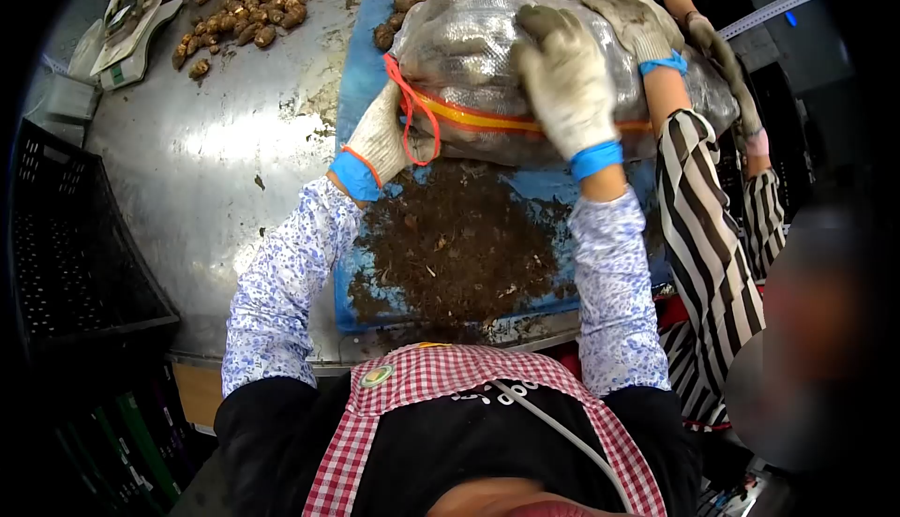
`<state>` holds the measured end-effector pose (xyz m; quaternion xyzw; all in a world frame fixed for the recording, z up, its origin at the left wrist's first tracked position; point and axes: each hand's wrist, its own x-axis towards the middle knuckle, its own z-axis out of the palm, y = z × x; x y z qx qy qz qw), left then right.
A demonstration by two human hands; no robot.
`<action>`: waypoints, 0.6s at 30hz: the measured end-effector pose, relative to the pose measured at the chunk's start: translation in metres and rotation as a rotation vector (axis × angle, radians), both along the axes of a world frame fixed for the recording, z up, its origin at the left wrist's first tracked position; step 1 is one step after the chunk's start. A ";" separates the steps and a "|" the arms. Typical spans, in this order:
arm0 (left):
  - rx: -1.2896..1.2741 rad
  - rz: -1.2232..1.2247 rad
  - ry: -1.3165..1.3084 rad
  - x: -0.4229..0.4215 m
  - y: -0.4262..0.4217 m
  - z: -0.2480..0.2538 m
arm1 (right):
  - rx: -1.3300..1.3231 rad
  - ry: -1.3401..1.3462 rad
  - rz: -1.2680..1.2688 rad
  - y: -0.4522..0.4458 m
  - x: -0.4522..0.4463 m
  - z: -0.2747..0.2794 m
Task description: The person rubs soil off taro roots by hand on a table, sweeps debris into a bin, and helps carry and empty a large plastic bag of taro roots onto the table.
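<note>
A full, translucent woven plastic sack point(469, 67) with an orange-and-yellow stripe lies across the table, lumpy shapes showing through it. My left hand point(380, 142), in a pale knit glove, grips its left end beside a red drawstring point(410, 109); the fingertips are hidden. Over the sack's upper side is my right hand point(570, 86), in a soiled glove, smeared a little by motion, its fingers stretched out. A co-worker in striped sleeves has one gloved hand point(637, 25) on top of the sack and another point(720, 53) at its right end.
Brown tubers point(248, 6) lie heaped at the back left, near a scale point(136, 44) where another person's gloved hands rest. Loose soil point(450, 245) covers part of the blue mat point(361, 269) in front of me. A black crate point(84, 245) stands at the left.
</note>
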<state>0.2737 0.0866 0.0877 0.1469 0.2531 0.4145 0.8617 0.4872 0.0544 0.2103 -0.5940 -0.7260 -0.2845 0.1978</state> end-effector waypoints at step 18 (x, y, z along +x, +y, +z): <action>0.425 0.052 0.606 0.034 0.059 0.017 | -0.183 0.053 -0.009 0.094 0.005 0.047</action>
